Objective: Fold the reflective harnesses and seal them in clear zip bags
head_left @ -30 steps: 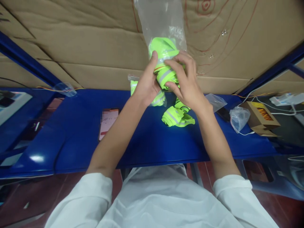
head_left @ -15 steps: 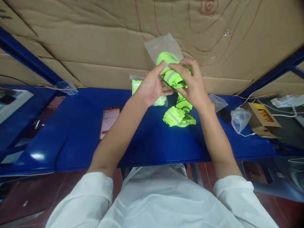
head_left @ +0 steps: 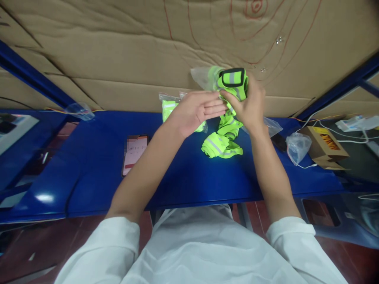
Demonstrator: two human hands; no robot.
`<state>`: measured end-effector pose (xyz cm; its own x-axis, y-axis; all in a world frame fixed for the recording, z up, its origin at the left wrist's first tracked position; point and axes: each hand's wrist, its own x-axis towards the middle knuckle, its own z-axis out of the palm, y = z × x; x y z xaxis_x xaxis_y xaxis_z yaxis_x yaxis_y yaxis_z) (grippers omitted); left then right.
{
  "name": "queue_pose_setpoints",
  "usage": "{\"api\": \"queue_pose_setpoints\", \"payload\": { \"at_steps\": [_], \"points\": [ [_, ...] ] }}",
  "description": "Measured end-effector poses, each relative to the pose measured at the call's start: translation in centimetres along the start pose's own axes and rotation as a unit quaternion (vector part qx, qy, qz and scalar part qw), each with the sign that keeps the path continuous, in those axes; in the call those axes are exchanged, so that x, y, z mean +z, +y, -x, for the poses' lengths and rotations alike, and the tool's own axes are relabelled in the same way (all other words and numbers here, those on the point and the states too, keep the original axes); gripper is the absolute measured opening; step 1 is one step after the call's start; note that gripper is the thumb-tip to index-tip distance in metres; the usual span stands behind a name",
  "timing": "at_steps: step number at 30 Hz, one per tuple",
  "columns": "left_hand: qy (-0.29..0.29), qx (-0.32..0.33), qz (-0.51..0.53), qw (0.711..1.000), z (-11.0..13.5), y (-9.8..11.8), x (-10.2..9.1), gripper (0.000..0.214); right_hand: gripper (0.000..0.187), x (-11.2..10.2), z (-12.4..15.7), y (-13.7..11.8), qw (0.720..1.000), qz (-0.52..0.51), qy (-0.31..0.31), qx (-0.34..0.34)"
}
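My right hand [head_left: 251,106] is closed around a folded neon-green reflective vest [head_left: 232,81] that sits partly inside a clear plastic bag [head_left: 201,75], held above the blue table [head_left: 177,173]. My left hand [head_left: 197,112] lies open and flat beside it, fingertips touching the bundle's lower left side. Below my hands, a loose green vest [head_left: 222,144] lies on the table. A bagged green vest [head_left: 170,110] rests behind my left hand.
A phone [head_left: 134,154] lies on the table left of my left forearm. Crumpled clear bags [head_left: 297,146] and an open cardboard box [head_left: 324,146] sit at the right. Another clear bag [head_left: 79,110] lies at the far left. Cardboard [head_left: 118,51] walls the back.
The bundle has moved right and turned in my right hand. The bag, upright a second ago, now lies folded leftward. My left hand has opened out flat.
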<state>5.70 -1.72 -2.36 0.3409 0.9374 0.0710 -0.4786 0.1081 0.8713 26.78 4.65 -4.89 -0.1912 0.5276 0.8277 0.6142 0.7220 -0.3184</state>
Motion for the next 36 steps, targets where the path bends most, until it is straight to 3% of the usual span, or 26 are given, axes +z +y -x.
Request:
{"api": "queue_pose_setpoints", "payload": {
  "at_steps": [4,9,12,15,20,23,26,30,33,35,36],
  "points": [
    [0.077,0.084,0.008,0.993,0.0,-1.4,0.8,0.033,0.071,1.0,0.0,0.2,0.997,-0.072,-0.001,0.021],
    [0.11,0.132,-0.037,0.984,-0.5,-2.5,0.7,0.041,0.072,0.1,0.0,0.7,0.98,-0.155,-0.121,0.013],
    [0.12,0.141,-0.06,0.981,-0.6,-2.3,0.5,0.033,0.095,-0.9,-0.1,0.7,0.967,-0.178,-0.183,-0.005],
    [0.13,0.139,-0.092,0.977,-0.7,-1.7,0.2,0.031,0.1,-1.2,-0.1,0.3,0.978,-0.138,-0.157,-0.002],
    [0.097,0.187,-0.174,0.962,-0.9,-1.2,-0.2,0.043,0.077,-1.0,0.0,-1.3,0.981,-0.142,-0.132,0.028],
    [0.109,0.203,-0.227,0.946,-0.8,-1.2,-0.3,0.052,0.069,-0.7,-0.1,-2.0,0.979,-0.146,-0.126,0.06],
    [0.141,0.204,-0.247,0.937,-0.1,-0.9,-0.3,0.054,0.07,0.1,-0.1,-2.0,0.986,-0.109,-0.107,0.069],
    [0.14,0.19,-0.298,0.925,1.7,0.2,0.5,0.045,0.058,1.0,0.1,-1.2,0.991,-0.048,-0.104,0.062],
    [0.122,0.229,-0.38,0.888,2.9,1.4,1.1,0.036,0.063,0.6,0.0,-0.7,0.992,-0.068,-0.087,0.066],
    [0.085,0.303,-0.463,0.829,3.4,2.2,1.1,0.041,0.07,-0.1,-0.1,-0.7,0.989,-0.111,-0.073,0.061],
    [0.058,0.339,-0.502,0.794,3.5,2.5,1.0,0.056,0.073,-0.5,-0.2,-0.9,0.987,-0.132,-0.071,0.059]
  ]
}}
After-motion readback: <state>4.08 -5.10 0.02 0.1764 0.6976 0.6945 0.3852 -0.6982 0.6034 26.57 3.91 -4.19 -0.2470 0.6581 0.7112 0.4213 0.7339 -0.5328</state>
